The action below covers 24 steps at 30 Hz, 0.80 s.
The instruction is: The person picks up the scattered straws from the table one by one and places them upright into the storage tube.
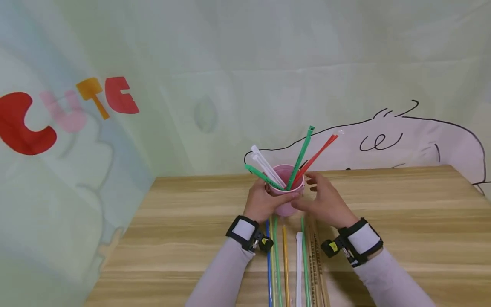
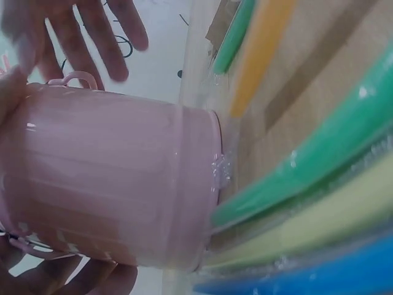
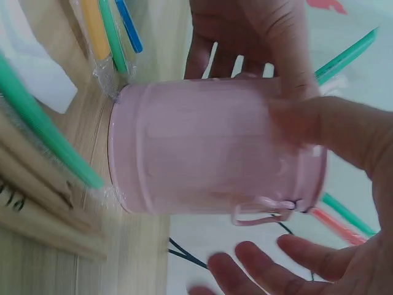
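Observation:
A small pink bucket (image 1: 287,209) with side handles stands upright on the wooden table. Out of it lean wrapped white straws (image 1: 267,168), a tall green straw (image 1: 301,155), a shorter green straw (image 1: 258,173) and red straws (image 1: 318,154). My left hand (image 1: 264,201) holds the bucket's left side, thumb across the front near the rim and fingers behind. On the other side my right hand (image 1: 326,204) has its thumb at the bucket's front. Its fingers (image 3: 258,264) are spread loosely, apart from the wall beside the handle (image 3: 261,212).
In front of the bucket lie wrapped straws in a row: blue (image 1: 270,268), green (image 1: 278,273), orange (image 1: 285,251), white (image 1: 299,264) and several brown ones (image 1: 317,268). Their far ends lie close to its base. A printed cloth (image 1: 230,106) hangs behind the table (image 1: 184,230).

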### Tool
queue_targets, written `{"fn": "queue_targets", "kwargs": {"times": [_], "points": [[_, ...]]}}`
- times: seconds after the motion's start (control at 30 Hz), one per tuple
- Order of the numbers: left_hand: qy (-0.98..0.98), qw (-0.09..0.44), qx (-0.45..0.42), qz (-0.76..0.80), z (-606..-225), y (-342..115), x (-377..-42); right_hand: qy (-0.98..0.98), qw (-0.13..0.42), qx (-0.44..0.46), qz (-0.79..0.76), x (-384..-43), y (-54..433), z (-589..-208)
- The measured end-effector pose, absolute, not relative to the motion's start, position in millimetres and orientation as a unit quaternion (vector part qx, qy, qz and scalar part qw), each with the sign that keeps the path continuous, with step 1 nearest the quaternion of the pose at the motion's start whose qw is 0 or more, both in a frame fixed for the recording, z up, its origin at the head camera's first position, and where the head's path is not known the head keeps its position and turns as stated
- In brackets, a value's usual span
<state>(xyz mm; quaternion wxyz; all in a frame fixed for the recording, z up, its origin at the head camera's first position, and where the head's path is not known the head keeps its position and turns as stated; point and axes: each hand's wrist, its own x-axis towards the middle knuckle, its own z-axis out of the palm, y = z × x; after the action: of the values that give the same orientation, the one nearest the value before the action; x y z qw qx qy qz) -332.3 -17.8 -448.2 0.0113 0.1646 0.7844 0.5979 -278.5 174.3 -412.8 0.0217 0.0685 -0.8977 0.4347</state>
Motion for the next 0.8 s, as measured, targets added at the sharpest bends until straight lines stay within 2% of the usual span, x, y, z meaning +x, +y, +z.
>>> {"fn": "queue_targets", "kwargs": {"times": [0.17,0.4,0.8], "points": [[0.784,0.014,0.161,0.599,-449,-15,-333,-0.917,-0.013,0.052,0.394,-258,182,-408],[0.783,0.013,0.158,0.602,-448,-15,-332,-0.940,-0.064,0.049,0.332,-236,192,-423],[0.785,0.016,0.152,0.600,-448,-18,-332,-0.944,-0.073,0.037,0.320,-225,189,-442]]}}
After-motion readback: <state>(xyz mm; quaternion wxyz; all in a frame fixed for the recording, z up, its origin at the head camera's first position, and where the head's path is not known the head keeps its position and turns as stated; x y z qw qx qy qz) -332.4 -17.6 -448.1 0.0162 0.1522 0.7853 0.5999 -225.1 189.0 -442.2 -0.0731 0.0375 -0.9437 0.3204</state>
